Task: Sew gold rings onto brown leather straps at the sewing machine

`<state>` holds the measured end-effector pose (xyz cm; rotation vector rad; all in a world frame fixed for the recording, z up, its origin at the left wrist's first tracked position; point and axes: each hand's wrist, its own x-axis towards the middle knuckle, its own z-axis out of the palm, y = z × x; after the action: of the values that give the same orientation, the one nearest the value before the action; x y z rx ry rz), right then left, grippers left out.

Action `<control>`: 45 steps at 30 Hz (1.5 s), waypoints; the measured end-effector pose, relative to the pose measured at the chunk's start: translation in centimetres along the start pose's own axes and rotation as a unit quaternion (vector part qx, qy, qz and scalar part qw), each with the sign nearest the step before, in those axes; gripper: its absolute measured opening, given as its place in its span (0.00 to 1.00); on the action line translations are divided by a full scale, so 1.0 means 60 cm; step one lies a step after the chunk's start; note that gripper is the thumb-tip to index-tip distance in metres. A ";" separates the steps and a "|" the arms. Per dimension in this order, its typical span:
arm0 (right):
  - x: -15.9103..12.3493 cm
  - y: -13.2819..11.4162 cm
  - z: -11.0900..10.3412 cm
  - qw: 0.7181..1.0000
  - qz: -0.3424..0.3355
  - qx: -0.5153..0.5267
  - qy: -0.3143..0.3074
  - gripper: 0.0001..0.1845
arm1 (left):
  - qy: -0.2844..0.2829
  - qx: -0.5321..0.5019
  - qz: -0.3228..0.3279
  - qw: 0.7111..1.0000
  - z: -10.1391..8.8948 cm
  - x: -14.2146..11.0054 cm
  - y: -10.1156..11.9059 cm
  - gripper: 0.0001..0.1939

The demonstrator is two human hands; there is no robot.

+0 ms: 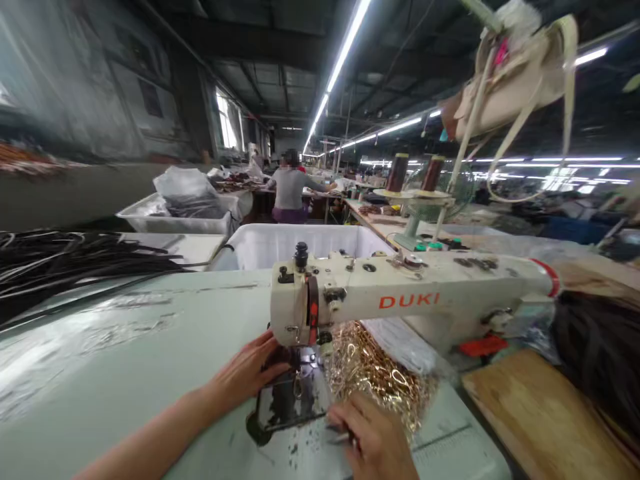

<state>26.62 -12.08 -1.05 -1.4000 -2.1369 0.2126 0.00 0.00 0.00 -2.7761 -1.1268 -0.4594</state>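
A white sewing machine (410,293) with orange lettering spans the table. My left hand (255,370) rests left of the needle area, thumb and fingers apart, fingertips partly hidden behind the machine head. Beside its thumb, dark material lies under the presser foot (309,360). A small gold-coloured metal loop (298,385) shows over the worn metal needle plate (290,410). Closer to me, my right hand (377,433) is closed around a small metal tool (340,438), blurred, its kind unclear. A clear bag of gold-coloured metal clasps (380,377) lies beneath the machine arm.
Black strips (65,267) are heaped at the left. Behind the machine stands a white bin (300,243). Two brown thread cones (397,175) sit on a stand. A wooden board (530,413) and dark material (597,353) are at the right. Another person (293,190) sits further back.
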 end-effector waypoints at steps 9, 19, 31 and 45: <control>-0.015 -0.025 -0.039 0.998 0.040 0.043 0.036 0.12 | -0.085 0.051 0.126 0.987 -0.038 0.008 0.014 0.16; -0.026 -0.082 -0.050 0.995 0.036 0.094 0.000 0.21 | -0.124 0.059 0.002 0.990 -0.049 -0.107 0.104 0.22; -0.023 -0.112 -0.054 0.980 -0.036 0.185 0.065 0.08 | -0.087 -0.433 -0.242 0.864 -0.149 -0.112 0.202 0.17; -0.022 -0.129 -0.063 0.967 -0.066 0.239 0.058 0.04 | -0.021 -0.614 -0.299 0.730 -0.146 -0.133 0.226 0.19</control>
<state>22.91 -17.26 4.86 -0.9633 -1.9071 0.5399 1.95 -16.91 5.95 -3.1656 -2.4124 -1.7930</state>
